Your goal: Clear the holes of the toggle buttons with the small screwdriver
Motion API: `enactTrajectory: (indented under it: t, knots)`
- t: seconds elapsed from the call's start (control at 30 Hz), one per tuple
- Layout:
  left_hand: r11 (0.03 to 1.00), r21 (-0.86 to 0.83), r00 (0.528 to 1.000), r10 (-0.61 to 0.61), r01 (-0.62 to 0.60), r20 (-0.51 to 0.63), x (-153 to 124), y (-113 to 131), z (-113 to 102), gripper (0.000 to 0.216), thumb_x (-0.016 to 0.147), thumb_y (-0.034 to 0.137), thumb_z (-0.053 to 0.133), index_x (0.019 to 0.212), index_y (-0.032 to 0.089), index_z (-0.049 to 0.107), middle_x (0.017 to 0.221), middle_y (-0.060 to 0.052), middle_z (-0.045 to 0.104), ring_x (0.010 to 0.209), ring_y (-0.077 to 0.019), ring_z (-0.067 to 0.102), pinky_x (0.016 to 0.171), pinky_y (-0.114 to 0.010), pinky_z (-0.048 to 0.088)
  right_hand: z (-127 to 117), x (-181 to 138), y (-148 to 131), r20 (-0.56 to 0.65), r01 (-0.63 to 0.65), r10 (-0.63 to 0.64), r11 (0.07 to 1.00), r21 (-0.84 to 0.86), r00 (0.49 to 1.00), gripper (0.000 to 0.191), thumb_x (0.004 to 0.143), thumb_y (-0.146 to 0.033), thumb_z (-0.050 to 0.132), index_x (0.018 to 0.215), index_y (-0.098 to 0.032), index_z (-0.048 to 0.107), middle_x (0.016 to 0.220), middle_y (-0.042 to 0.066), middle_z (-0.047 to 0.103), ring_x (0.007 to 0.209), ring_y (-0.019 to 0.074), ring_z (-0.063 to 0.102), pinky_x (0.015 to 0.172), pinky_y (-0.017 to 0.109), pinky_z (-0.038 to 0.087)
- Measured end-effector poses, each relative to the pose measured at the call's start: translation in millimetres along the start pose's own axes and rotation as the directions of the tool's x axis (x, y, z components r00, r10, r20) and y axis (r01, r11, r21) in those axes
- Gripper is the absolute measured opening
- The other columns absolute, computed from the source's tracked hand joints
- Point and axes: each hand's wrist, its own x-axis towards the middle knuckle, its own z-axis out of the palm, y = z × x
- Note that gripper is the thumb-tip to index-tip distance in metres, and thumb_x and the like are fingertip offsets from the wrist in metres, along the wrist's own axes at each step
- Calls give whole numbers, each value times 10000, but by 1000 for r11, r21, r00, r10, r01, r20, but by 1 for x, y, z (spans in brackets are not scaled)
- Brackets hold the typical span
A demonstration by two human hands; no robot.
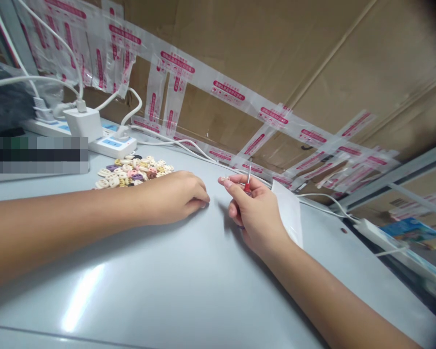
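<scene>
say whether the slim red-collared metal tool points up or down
Up: the slim metal tool rises from the right hand, its shaft above the red collar.

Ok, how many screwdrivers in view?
1: the red-collared screwdriver, in the right hand, shaft pointing up, most of its handle covered by the fingers. Any other behind the left forearm would be hidden.

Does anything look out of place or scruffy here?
Yes. On the cardboard wall, the red-printed tape looks crumpled and ragged towards the lower right. One small dark object also lies alone on the table, well away from the colourful pile.
</scene>
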Motion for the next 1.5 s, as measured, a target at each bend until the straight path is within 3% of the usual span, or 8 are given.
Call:
enactTrajectory:
  t: [0.13, 0.27, 0.4, 0.57, 0.7, 1.03, 1.3, 1.5]
  knots:
    - [1000, -10, 999, -19, 19, 36, -1, 1, -5, 247, 889, 204, 519, 926, 248, 759, 927, -15, 746, 848, -173, 668, 789, -282, 459, 1, -1, 0, 1, -6, 6, 1000, 3, 1000, 373, 689, -360, 847, 884, -183, 582, 702, -37, 651, 358, 30, 446, 288, 123, 230]
    - [988, -48, 989, -144, 145, 21, -1, 3, -15, 190, 856, 223, 552, 935, 228, 725, 886, -5, 733, 787, -164, 654, 706, -279, 455, 1, -2, 0, 12, -2, 2, 1000, -7, 1000, 378, 685, -369, 846, 887, -180, 589, 691, -38, 641, 370, 36, 458, 291, 124, 234]
    - [905, -324, 948, -312, 276, -61, 2, 0, -23, 166, 817, 265, 603, 952, 190, 664, 894, -11, 727, 804, -154, 677, 704, -259, 501, 2, -3, 1, 34, -42, 44, 998, -53, 998, 381, 692, -392, 841, 900, -189, 595, 535, -78, 544, 356, 46, 428, 298, 124, 231]
    - [738, -625, 931, -362, 253, -51, 5, -4, -26, 244, 797, 273, 660, 1009, 177, 586, 957, -36, 744, 885, -158, 713, 754, -271, 557, 5, -8, 0, 119, -52, 66, 992, -117, 991, 360, 717, -422, 812, 894, -191, 600, 501, -71, 540, 355, 55, 429, 303, 129, 236]
    - [728, -618, 921, -389, 297, -16, 4, -1, -30, 224, 811, 304, 681, 988, 191, 602, 931, -31, 769, 831, -163, 725, 677, -264, 560, 6, -10, 0, 151, -60, 83, 986, -156, 985, 340, 733, -440, 797, 871, -190, 612, 466, -78, 508, 347, 62, 427, 301, 134, 236]
    - [844, -434, 929, -369, 316, -40, 2, 0, -37, 229, 835, 321, 650, 1018, 273, 778, 637, 33, 684, 699, -144, 645, 727, -267, 529, 5, -12, 1, 174, -56, 88, 982, -182, 981, 308, 740, -413, 793, 868, -191, 623, 534, -61, 552, 378, 62, 462, 318, 143, 251]
    - [858, -441, 954, -299, 265, -7, 2, 1, -36, 241, 847, 326, 617, 1030, 292, 771, 716, 38, 724, 670, -121, 625, 743, -254, 524, 4, -10, 3, 203, -38, 78, 980, -194, 976, 283, 765, -415, 769, 854, -193, 618, 527, -56, 570, 373, 64, 459, 332, 155, 266]
    - [848, -439, 944, -329, 296, 2, 2, 1, -36, 228, 840, 317, 620, 1014, 266, 758, 746, 24, 728, 687, -127, 639, 718, -252, 526, 3, -11, 3, 204, -38, 81, 977, -208, 976, 288, 766, -429, 764, 856, -190, 630, 494, -56, 555, 369, 68, 440, 338, 163, 268]
